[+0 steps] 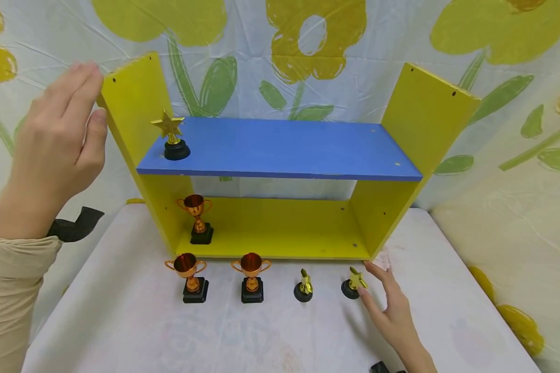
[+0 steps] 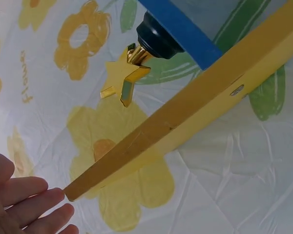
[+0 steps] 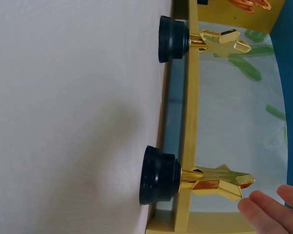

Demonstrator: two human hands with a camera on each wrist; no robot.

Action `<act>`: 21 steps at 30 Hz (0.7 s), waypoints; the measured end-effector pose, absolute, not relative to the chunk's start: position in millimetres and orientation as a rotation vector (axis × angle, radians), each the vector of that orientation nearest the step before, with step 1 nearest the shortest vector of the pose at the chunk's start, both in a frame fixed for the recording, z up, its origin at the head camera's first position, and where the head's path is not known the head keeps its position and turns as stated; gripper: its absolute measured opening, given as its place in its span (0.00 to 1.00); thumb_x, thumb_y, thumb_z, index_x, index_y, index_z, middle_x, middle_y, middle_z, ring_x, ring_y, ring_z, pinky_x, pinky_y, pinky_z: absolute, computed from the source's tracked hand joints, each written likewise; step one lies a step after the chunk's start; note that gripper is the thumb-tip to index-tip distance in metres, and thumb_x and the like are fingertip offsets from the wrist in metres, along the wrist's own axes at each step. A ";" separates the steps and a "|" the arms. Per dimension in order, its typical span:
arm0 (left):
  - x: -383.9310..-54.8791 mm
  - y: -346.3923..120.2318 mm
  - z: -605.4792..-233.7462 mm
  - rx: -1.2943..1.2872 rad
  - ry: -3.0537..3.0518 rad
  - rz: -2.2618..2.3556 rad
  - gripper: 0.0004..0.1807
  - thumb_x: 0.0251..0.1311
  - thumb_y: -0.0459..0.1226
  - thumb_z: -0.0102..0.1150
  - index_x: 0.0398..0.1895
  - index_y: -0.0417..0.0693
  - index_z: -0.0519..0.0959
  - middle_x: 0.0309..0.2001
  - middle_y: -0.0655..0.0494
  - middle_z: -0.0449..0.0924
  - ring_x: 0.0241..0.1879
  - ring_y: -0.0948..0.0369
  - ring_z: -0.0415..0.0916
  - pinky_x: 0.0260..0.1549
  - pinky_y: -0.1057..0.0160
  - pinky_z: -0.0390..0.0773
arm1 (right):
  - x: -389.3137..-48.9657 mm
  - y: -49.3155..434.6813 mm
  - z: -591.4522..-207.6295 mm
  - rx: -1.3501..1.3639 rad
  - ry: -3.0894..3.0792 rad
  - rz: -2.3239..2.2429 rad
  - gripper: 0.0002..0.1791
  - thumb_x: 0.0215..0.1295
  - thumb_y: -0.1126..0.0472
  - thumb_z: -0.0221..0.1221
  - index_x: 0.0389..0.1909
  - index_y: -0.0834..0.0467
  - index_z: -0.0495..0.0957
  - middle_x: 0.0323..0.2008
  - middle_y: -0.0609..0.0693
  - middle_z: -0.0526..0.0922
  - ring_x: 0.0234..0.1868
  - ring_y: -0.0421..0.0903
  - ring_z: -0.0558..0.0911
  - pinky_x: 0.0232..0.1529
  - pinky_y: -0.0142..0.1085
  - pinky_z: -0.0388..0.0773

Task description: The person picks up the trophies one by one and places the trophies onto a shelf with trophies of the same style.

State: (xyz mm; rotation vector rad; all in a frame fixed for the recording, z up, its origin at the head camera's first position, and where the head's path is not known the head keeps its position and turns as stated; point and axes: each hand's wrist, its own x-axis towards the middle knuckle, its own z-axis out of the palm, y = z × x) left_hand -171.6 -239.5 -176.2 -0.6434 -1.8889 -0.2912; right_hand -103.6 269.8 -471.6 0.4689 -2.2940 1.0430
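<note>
Flowered cloth backdrop (image 1: 247, 93), white table (image 1: 130, 321), yellow-and-blue shelf unit (image 1: 280, 150) on it. Rightmost star trophy (image 1: 356, 280) stands on its round black base (image 1: 349, 290), on the table just in front of the unit's right end. Second star trophy (image 1: 305, 285) and two cup trophies (image 1: 194, 282) (image 1: 252, 280) line up to its left.

Handling, my read: light and stiff, probably plastic; gold finish likely slick, star points the part most likely to chip. Best hold: thumb and index on the neck under the star, or across the star's flat faces. Base is low, harder to get under.

Right hand (image 1: 394, 311): low, at near right, thumb and index well spread, tips at the star's right side. No grip on it; actual contact, can't tell. Left hand (image 1: 60, 129): raised beside the top of the left panel (image 1: 137, 98), fingers straight, holding nothing; touching the panel edge or just off it, unclear.
</note>
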 end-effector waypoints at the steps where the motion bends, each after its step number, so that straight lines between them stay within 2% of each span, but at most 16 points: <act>1: -173.1 -238.9 -174.4 -0.642 -1.893 -0.294 0.26 0.69 0.39 0.40 0.61 0.28 0.73 0.62 0.34 0.73 0.66 0.41 0.68 0.68 0.48 0.62 | -103.4 269.6 -471.5 0.468 -2.294 1.045 0.36 0.52 0.74 0.67 0.66 0.62 0.72 0.59 0.59 0.79 0.64 0.36 0.71 0.75 0.39 0.49; 6: -187.5 -241.8 -168.0 -0.679 -1.912 -0.279 0.24 0.71 0.36 0.40 0.60 0.25 0.73 0.60 0.31 0.74 0.65 0.39 0.68 0.69 0.50 0.61 | -103.0 268.7 -470.5 0.474 -2.287 1.047 0.35 0.52 0.74 0.66 0.65 0.63 0.72 0.59 0.59 0.79 0.64 0.36 0.72 0.75 0.40 0.50; 12: -210.5 -253.8 -168.7 -0.710 -1.945 -0.286 0.25 0.73 0.38 0.38 0.61 0.27 0.73 0.60 0.32 0.74 0.63 0.39 0.69 0.68 0.50 0.63 | -103.8 268.4 -472.5 0.467 -2.288 1.051 0.34 0.52 0.73 0.67 0.64 0.64 0.73 0.57 0.60 0.80 0.64 0.35 0.72 0.75 0.39 0.50; 17: -216.6 -254.7 -168.7 -0.694 -1.954 -0.338 0.24 0.73 0.37 0.39 0.60 0.28 0.75 0.58 0.33 0.76 0.62 0.40 0.71 0.67 0.52 0.64 | -104.2 269.1 -474.7 0.456 -2.294 1.066 0.33 0.53 0.74 0.66 0.64 0.63 0.73 0.57 0.59 0.80 0.63 0.35 0.72 0.75 0.40 0.51; 21: -217.4 -254.1 -167.5 -0.674 -1.960 -0.357 0.24 0.72 0.38 0.39 0.58 0.29 0.76 0.56 0.34 0.78 0.61 0.40 0.73 0.67 0.52 0.66 | -104.2 268.4 -476.7 0.440 -2.315 1.070 0.32 0.55 0.74 0.66 0.63 0.63 0.74 0.56 0.58 0.81 0.63 0.34 0.72 0.74 0.36 0.53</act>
